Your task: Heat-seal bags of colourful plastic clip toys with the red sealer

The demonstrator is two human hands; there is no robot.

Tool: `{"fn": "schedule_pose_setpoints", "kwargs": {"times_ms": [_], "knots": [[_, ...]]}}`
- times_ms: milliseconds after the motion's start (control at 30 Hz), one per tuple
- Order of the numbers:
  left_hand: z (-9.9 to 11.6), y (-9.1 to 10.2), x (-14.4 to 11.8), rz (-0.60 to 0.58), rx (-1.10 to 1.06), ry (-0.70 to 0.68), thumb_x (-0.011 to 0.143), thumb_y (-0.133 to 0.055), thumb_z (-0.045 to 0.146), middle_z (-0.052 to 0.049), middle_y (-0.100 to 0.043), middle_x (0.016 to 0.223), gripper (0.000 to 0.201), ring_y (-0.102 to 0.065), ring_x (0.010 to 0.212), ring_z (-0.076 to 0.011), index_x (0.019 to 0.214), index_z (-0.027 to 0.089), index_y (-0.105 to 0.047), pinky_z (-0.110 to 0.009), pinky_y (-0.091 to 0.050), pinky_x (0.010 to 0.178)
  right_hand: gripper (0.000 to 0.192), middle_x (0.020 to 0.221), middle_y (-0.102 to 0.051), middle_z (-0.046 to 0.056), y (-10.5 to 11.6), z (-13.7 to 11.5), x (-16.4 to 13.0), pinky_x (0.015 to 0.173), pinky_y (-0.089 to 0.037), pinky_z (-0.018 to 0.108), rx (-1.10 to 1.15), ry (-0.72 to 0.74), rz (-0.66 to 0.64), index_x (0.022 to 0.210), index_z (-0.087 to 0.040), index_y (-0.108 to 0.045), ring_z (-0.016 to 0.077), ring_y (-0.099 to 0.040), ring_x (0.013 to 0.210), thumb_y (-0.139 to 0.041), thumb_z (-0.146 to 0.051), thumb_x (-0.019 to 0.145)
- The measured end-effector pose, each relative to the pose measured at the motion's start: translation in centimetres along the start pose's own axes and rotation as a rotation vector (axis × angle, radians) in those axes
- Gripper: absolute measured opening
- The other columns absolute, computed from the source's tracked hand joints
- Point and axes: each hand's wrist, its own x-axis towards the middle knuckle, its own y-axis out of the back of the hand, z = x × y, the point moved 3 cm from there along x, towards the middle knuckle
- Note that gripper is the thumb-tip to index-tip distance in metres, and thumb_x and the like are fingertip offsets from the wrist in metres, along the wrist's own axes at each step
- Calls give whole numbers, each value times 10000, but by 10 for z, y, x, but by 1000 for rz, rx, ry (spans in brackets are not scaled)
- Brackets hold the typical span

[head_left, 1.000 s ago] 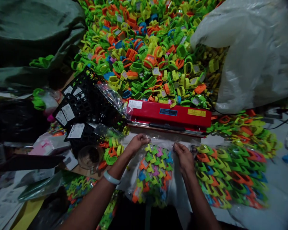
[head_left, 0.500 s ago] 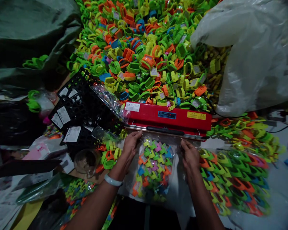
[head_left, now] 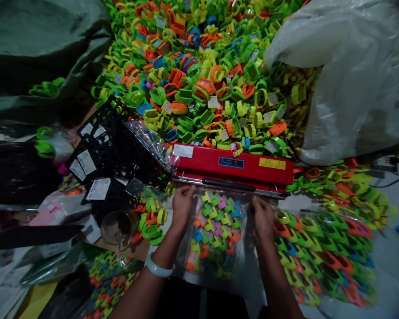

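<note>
A clear plastic bag [head_left: 216, 230] of small green, yellow, orange, blue and pink plastic pieces lies flat before me. My left hand [head_left: 183, 204] pinches its upper left corner, and my right hand [head_left: 262, 217] pinches the upper right one. The bag's top edge reaches the front of a red heat sealer [head_left: 202, 159], whose long bar has a black handle [head_left: 228, 184]. How far the edge goes under the bar cannot be made out. A pale bangle circles my left wrist.
Behind the sealer rises a large heap of colourful plastic pieces [head_left: 199, 79]. Filled clear bags [head_left: 322, 257] lie at right, beneath a big translucent sack [head_left: 346, 88]. Black trays [head_left: 103, 146] with white labels and a clear cup [head_left: 118, 228] stand at left. A black cable [head_left: 319, 165] runs rightward.
Both hands keep their pinch on the bag. The bag and my left forearm have shifted slightly right; my right hand sits a touch lower. A small red light now shows on the sealer's panel.
</note>
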Motion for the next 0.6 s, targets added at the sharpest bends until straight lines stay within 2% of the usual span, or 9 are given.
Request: {"fn": "schedule_pose_setpoints", "kwargs": {"times_ms": [133, 200, 267, 400, 500, 600], "knots": [[1, -11, 7, -3, 24, 38, 613, -746, 342, 36, -540, 517, 247, -452, 501, -94, 582, 159, -583, -228, -308, 510, 266, 555, -581, -45, -5, 2, 8, 495, -378, 224, 109, -129, 33, 656, -171, -633, 93, -475, 511, -756, -382, 550], [3, -20, 11, 10, -20, 57, 645, -686, 295, 37, -547, 531, 187, -470, 490, -90, 598, 164, -560, -219, -311, 491, 251, 513, -553, -62, -8, -2, 15, 463, -363, 216, 182, -167, 51, 618, -180, -599, 83, -456, 474, -761, -332, 501], [6, -24, 10, 17, -78, 70, 677, -633, 285, 23, -589, 599, 147, -533, 524, -98, 659, 165, -551, -215, -368, 508, 258, 537, -577, -52, -8, -7, 18, 468, -399, 218, 212, -186, 35, 620, -184, -578, 91, -495, 483, -755, -334, 505], [10, -16, -3, -19, -144, 69, 726, -610, 375, -22, -656, 716, 232, -613, 588, -117, 776, 156, -551, -239, -463, 568, 311, 682, -655, -6, -1, -12, 9, 536, -494, 230, 225, -187, -54, 721, -170, -611, 119, -608, 594, -762, -399, 575], [9, -6, -11, -56, -123, 55, 679, -685, 408, -38, -676, 745, 324, -618, 595, -114, 828, 137, -590, -221, -442, 547, 389, 659, -626, -42, 1, -12, 4, 492, -458, 199, 217, -117, -109, 794, -176, -611, 89, -572, 539, -811, -416, 562], [7, -6, -11, -87, -83, 37, 656, -719, 422, -31, -676, 736, 346, -607, 589, -110, 813, 129, -622, -211, -411, 527, 375, 577, -582, -63, -4, -9, 9, 434, -404, 187, 209, -100, -60, 745, -174, -587, 73, -512, 465, -813, -379, 528]]}}
